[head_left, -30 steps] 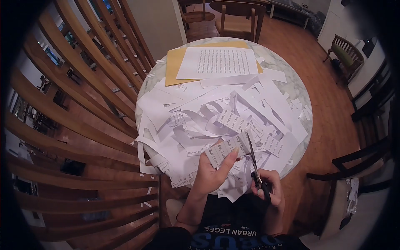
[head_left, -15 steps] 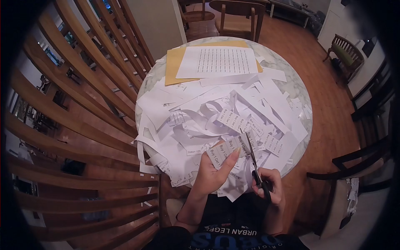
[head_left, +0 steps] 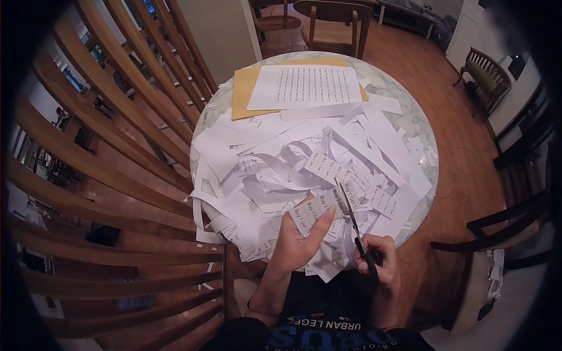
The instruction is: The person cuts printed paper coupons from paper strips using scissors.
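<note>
In my left hand [head_left: 301,245] is a paper strip [head_left: 310,212] printed with repeated "Buy 1 Get 1" lines, pinched under the thumb. My right hand [head_left: 379,259] grips black-handled scissors [head_left: 362,248], its fingers through the loops. The blades reach up across the strip near its right end, between two printed lines. Just past the blades is the end piece [head_left: 350,195] of the strip; whether it is fully severed I cannot tell. Beneath both hands lie many cut slips and curled paper offcuts [head_left: 257,181].
A round marble table [head_left: 404,93] carries the paper pile. At its far side a printed sheet [head_left: 310,88] rests on a yellow envelope [head_left: 243,96]. Wooden slats [head_left: 117,175] stand close on the left. Behind the table is a wooden chair [head_left: 331,29].
The scissor blades have closed further across the strip. Its end piece has tilted and shifted slightly away from the rest. My left hand has hardly moved.
</note>
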The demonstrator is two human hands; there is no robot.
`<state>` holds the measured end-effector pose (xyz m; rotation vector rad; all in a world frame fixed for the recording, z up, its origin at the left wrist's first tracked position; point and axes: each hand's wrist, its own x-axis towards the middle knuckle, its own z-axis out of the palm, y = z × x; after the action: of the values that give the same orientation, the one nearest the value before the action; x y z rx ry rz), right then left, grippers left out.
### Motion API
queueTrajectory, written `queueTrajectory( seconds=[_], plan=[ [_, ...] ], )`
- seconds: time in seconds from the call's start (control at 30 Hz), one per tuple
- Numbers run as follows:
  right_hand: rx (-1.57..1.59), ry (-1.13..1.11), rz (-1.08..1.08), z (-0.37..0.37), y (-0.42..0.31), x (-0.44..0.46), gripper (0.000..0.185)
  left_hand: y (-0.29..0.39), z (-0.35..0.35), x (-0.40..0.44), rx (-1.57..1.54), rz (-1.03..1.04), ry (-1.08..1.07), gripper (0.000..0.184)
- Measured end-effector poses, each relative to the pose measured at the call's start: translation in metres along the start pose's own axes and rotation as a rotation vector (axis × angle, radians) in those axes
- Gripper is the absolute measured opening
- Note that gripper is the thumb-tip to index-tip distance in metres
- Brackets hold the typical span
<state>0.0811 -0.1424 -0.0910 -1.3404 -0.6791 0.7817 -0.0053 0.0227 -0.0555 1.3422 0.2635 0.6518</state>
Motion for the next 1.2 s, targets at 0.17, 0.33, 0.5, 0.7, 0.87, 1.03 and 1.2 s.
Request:
queueTrajectory(
  seconds=[0.17, 0.33, 0.5, 0.7, 0.87, 1.03, 1.2],
  plan=[
    [-0.053, 0.008, -0.001, -0.003, 0.0, -0.001, 0.03, 0.0, -0.002, -0.001, -0.021, -0.042, 0.001, 0.019],
    [-0.118, 0.016, -0.063, -0.002, -0.001, 0.0, 0.026, 0.001, -0.003, 0.0, -0.01, -0.031, -0.009, 0.019],
    [-0.086, 0.027, -0.012, 0.001, -0.003, 0.0, 0.024, 0.002, -0.003, 0.001, -0.008, -0.021, -0.003, 0.015],
    [-0.07, 0.036, 0.009, -0.001, 0.0, -0.001, 0.022, 0.002, -0.002, 0.002, -0.012, 0.003, 0.006, 0.012],
    [-0.13, 0.053, -0.025, -0.001, -0.005, 0.0, 0.021, 0.003, -0.004, 0.001, -0.04, 0.038, 0.021, 0.018],
    [-0.074, 0.097, 0.004, -0.001, -0.014, 0.001, 0.019, 0.001, -0.012, 0.004, -0.043, 0.042, 0.011, 0.022],
    [-0.094, 0.127, -0.02, -0.001, -0.007, 0.0, 0.02, -0.001, -0.012, 0.004, -0.036, 0.033, 0.007, 0.022]
  ],
)
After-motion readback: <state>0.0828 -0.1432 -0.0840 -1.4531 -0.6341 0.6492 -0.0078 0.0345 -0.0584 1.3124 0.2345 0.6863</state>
